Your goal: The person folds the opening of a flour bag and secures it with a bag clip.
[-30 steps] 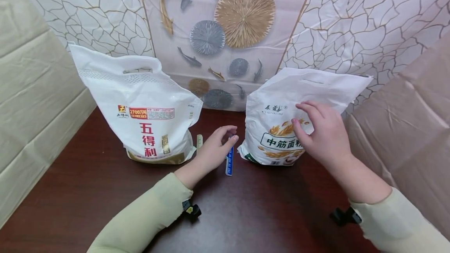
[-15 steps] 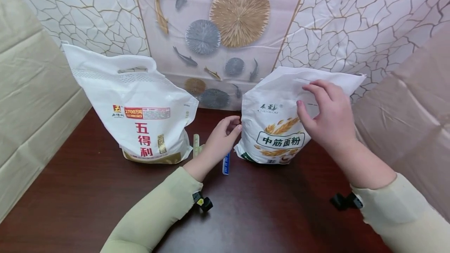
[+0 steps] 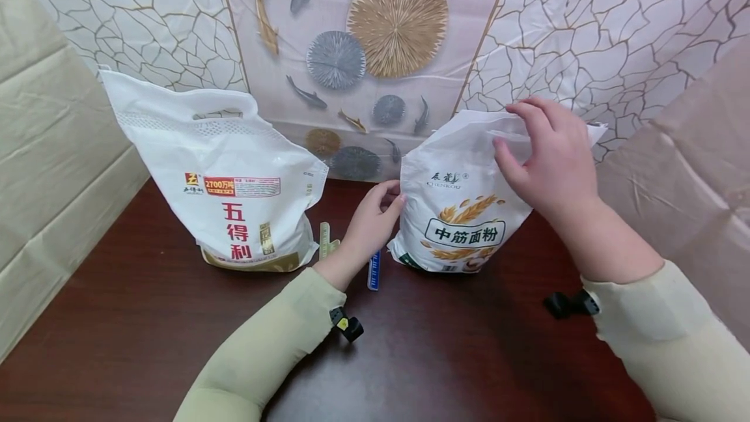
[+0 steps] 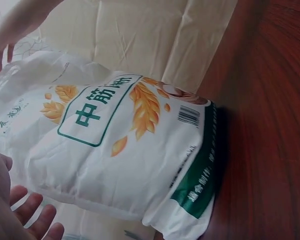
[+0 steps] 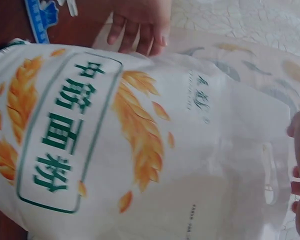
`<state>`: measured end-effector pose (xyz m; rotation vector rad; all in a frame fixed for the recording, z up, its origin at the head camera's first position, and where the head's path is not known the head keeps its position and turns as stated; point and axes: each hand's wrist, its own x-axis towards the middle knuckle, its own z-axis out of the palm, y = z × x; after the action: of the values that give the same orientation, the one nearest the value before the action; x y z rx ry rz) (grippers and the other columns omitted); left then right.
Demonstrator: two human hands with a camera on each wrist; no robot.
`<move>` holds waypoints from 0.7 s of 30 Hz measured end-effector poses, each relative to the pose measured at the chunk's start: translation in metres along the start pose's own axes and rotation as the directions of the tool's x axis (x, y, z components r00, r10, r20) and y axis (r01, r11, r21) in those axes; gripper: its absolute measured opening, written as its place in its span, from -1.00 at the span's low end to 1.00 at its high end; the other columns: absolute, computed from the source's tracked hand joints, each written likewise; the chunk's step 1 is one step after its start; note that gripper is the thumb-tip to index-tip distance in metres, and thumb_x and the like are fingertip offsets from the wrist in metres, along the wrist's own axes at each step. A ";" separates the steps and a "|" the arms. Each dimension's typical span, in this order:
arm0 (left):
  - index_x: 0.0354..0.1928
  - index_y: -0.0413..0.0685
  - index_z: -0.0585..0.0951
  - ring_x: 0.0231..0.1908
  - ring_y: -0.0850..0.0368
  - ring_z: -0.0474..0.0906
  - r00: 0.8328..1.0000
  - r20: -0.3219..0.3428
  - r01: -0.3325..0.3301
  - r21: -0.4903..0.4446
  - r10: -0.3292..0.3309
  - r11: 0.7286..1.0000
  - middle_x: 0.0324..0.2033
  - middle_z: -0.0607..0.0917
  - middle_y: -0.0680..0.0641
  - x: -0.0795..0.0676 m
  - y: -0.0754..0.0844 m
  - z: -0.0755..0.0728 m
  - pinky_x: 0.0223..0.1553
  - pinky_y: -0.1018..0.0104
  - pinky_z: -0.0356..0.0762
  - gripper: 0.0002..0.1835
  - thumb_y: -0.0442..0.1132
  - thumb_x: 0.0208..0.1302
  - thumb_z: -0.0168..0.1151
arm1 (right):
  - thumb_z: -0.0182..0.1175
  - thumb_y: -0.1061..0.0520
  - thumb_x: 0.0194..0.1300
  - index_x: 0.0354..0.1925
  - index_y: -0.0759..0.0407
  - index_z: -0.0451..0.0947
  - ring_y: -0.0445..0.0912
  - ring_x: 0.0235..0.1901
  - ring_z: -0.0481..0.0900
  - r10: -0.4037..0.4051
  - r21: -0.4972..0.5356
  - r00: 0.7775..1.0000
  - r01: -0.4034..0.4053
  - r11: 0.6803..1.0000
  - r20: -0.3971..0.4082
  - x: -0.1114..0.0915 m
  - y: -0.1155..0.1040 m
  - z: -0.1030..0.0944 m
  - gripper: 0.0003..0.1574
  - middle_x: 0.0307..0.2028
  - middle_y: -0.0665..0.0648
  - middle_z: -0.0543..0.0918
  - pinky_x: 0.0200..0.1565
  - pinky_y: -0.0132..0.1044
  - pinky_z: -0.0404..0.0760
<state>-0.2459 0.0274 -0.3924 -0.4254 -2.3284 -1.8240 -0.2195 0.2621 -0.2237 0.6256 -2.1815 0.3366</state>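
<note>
A white flour bag [image 3: 463,213] with green lettering and wheat ears stands upright on the right. At its left side is my left hand [image 3: 372,217], fingers loosely bent; in the right wrist view the fingertips [image 5: 155,45] lie against or just beside the bag's edge. My right hand [image 3: 556,155] is at the bag's top edge, thumb in front and fingers raised over the rim, spread apart. The handle slot [image 5: 269,172] is close to those fingers. Whether the right fingers touch the bag, I cannot tell.
Another white flour bag [image 3: 234,181] with red lettering stands at the left. Between the bags lie a blue strip-shaped plastic piece [image 3: 374,272] and a pale green one [image 3: 325,239], partly behind my left arm. Patterned cloth [image 3: 363,51] hangs behind the dark wooden table [image 3: 439,357].
My right hand has risen from the bag's front to its top edge. The left hand has moved rightward to the bag's left side. The view has shifted slightly.
</note>
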 end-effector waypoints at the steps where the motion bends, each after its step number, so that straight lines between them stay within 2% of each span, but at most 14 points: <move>1: 0.27 -0.09 0.50 -0.01 0.14 0.55 1.000 -0.007 -0.005 -0.005 0.005 1.000 0.04 0.60 -0.04 0.001 0.001 0.000 0.04 0.24 0.53 -0.56 -0.04 0.47 0.12 | 0.23 0.00 0.25 0.13 0.24 0.55 0.27 0.12 0.46 0.015 -0.007 0.999 -0.015 1.000 0.036 0.003 0.001 -0.001 -0.47 0.10 0.30 0.56 0.12 0.24 0.33; 3: 0.26 -0.10 0.51 -0.02 0.14 0.56 1.000 -0.018 -0.013 -0.018 0.013 1.000 0.02 0.61 -0.04 0.004 0.004 0.001 0.04 0.24 0.53 -0.56 -0.04 0.47 0.13 | 0.25 0.01 0.26 0.15 0.22 0.53 0.26 0.12 0.47 0.047 -0.017 0.992 -0.045 0.999 0.119 0.010 0.003 -0.003 -0.46 0.09 0.30 0.56 0.11 0.24 0.33; 5: 0.24 -0.10 0.52 -0.03 0.13 0.57 1.000 -0.028 -0.016 -0.035 0.015 0.999 -0.02 0.63 -0.05 0.006 0.007 0.001 0.03 0.25 0.54 -0.57 -0.04 0.47 0.14 | 0.25 -0.02 0.29 0.18 0.19 0.52 0.25 0.14 0.47 0.094 -0.029 0.970 -0.090 0.996 0.222 0.017 0.005 -0.006 -0.44 0.11 0.29 0.56 0.14 0.22 0.34; 9: 0.21 -0.10 0.55 -0.06 0.13 0.59 0.999 -0.040 -0.008 -0.075 0.005 0.997 -0.07 0.66 -0.05 0.010 0.012 0.002 0.00 0.25 0.57 -0.59 -0.04 0.46 0.15 | 0.17 -0.12 0.38 0.23 0.16 0.49 0.22 0.16 0.45 0.162 -0.047 0.894 -0.157 0.986 0.418 0.032 0.011 -0.015 -0.42 0.15 0.28 0.56 0.16 0.20 0.35; 10: 0.20 -0.10 0.56 -0.07 0.13 0.59 0.999 -0.041 -0.004 -0.084 0.001 0.996 -0.07 0.67 -0.05 0.010 0.013 0.002 -0.01 0.25 0.57 -0.60 -0.05 0.46 0.15 | 0.14 -0.14 0.40 0.23 0.14 0.49 0.21 0.16 0.45 0.178 -0.049 0.873 -0.175 0.983 0.454 0.035 0.012 -0.017 -0.42 0.15 0.27 0.56 0.17 0.19 0.35; 12: 0.18 -0.10 0.58 -0.07 0.14 0.60 0.999 -0.040 0.002 -0.094 -0.006 0.996 -0.07 0.68 -0.05 0.012 0.014 0.003 -0.02 0.25 0.58 -0.62 -0.05 0.46 0.15 | 0.12 -0.18 0.41 0.20 0.10 0.52 0.19 0.11 0.47 0.190 -0.037 0.848 -0.198 0.980 0.496 0.040 0.015 -0.019 -0.44 0.12 0.25 0.59 0.14 0.18 0.35; 14: 0.15 -0.09 0.60 -0.09 0.15 0.61 0.999 -0.037 0.005 -0.097 -0.008 0.995 -0.08 0.69 -0.04 0.012 0.015 0.003 -0.05 0.25 0.59 -0.64 -0.06 0.46 0.15 | 0.12 -0.20 0.41 0.16 0.07 0.55 0.16 0.05 0.49 0.189 -0.016 0.834 -0.211 0.977 0.518 0.043 0.018 -0.020 -0.47 0.07 0.22 0.61 0.12 0.16 0.36; 21: 0.02 -0.08 0.66 -0.18 0.17 0.62 0.999 -0.040 -0.004 -0.086 0.001 0.996 -0.16 0.72 -0.02 0.015 0.014 0.007 -0.13 0.25 0.59 -0.70 -0.05 0.46 0.16 | 0.15 -0.20 0.40 0.06 0.05 0.61 0.12 -0.05 0.53 0.170 0.011 0.819 -0.211 0.977 0.547 0.046 0.024 -0.018 -0.54 -0.04 0.20 0.66 0.06 0.10 0.40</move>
<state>-0.2551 0.0387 -0.3770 -0.3988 -2.2286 -1.9192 -0.2453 0.2752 -0.1772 0.5912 -2.8069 0.3759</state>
